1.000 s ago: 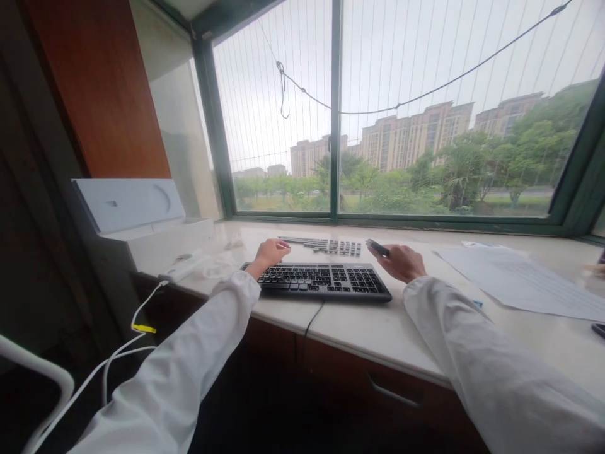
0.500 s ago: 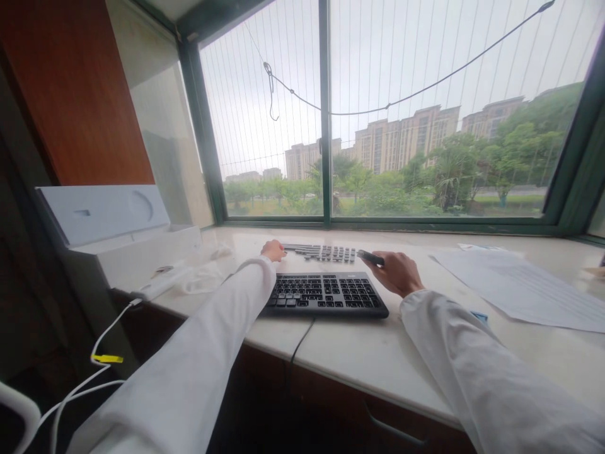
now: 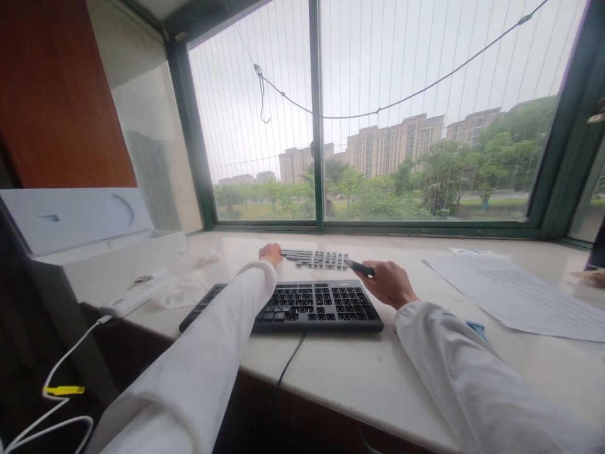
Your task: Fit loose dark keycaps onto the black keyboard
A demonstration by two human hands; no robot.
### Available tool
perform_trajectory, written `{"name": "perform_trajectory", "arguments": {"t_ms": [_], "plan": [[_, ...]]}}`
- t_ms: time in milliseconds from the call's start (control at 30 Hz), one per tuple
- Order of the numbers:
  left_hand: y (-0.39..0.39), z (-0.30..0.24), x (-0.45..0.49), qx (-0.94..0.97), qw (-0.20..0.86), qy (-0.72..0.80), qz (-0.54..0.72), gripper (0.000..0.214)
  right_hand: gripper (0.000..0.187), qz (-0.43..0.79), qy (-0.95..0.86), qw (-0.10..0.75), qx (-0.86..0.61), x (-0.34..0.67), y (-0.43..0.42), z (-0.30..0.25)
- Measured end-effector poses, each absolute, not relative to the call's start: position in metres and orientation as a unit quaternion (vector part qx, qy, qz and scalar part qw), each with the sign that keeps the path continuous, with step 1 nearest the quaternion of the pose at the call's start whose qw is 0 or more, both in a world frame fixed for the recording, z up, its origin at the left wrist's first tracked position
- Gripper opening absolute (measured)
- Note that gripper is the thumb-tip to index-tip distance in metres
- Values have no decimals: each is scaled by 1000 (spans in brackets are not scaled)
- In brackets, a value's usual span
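Observation:
A black keyboard (image 3: 326,309) lies near the counter's front edge, with bare key positions over most of it and some keycaps fitted towards its lower left. Behind it, loose dark keycaps (image 3: 314,258) are laid out in rows. My left hand (image 3: 271,254) is at the left end of those rows, its fingers drawn together; what they pinch, if anything, is hidden. My left sleeve covers part of the keyboard. At the rows' right end, my right hand (image 3: 390,282) grips a short dark-handled tool (image 3: 362,268), whose tip points left at the keycaps.
An open white box (image 3: 80,217) stands at the left, beside a white power strip (image 3: 137,296) and crumpled clear plastic (image 3: 182,291). Printed paper sheets (image 3: 510,293) and a small blue item (image 3: 478,329) lie at the right. The keyboard's cable (image 3: 289,360) hangs over the front edge.
The view has shifted slightly, showing more of the keyboard's left end. The tool in my right hand has come closer to the keycaps. My left hand stays at the rows' left end.

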State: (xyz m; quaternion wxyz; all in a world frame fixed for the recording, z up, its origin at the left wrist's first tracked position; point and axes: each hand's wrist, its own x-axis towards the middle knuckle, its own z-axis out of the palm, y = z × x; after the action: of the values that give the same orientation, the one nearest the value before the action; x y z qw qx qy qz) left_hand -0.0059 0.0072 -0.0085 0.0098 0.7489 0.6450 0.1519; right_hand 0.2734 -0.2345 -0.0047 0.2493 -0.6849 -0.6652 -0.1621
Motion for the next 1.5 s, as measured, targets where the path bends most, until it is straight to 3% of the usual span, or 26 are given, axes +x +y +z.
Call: {"name": "perform_trajectory", "arguments": {"t_ms": [1033,1500], "plan": [[8,-3,1,774,-14,623,112,29,48,-158,-668,254,-681,275,-233,-6],[-20,28,-25,763,-4,634,125,25,42,-162,-662,243,-690,276,-234,-4]]}}
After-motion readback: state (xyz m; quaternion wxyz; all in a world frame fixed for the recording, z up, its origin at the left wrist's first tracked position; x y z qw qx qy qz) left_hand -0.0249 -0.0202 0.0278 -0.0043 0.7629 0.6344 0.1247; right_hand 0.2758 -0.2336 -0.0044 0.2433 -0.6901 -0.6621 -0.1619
